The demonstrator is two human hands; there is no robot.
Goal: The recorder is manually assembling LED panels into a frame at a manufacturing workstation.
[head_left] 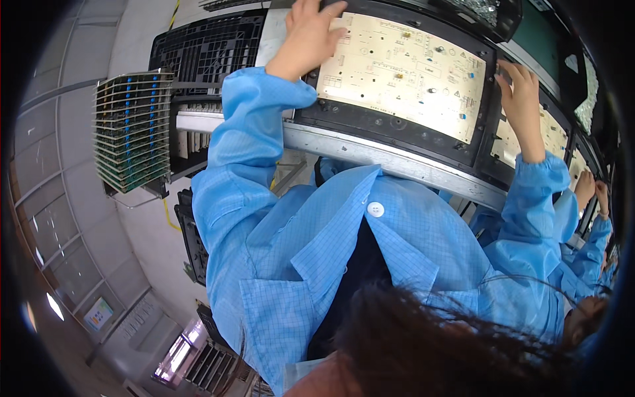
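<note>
A cream-coloured circuit board [403, 79] with small parts standing on it lies in a black frame-like carrier [390, 122] in front of me. My left hand [309, 36] is at the board's left edge, its fingers stretched out and apart, with the fingertips over the edge of the board. At the opposite side, my right hand [520, 99] touches the carrier's right rim. Its fingers are bent and the thumb stands apart from them. Neither hand visibly lifts anything.
A metal rail [397, 163] runs along the near side. More boards in carriers [552, 135] follow on the right, where a co-worker's hands [585, 188] show. A rack of stacked green boards [132, 129] stands at left, beside a black plastic crate [208, 53].
</note>
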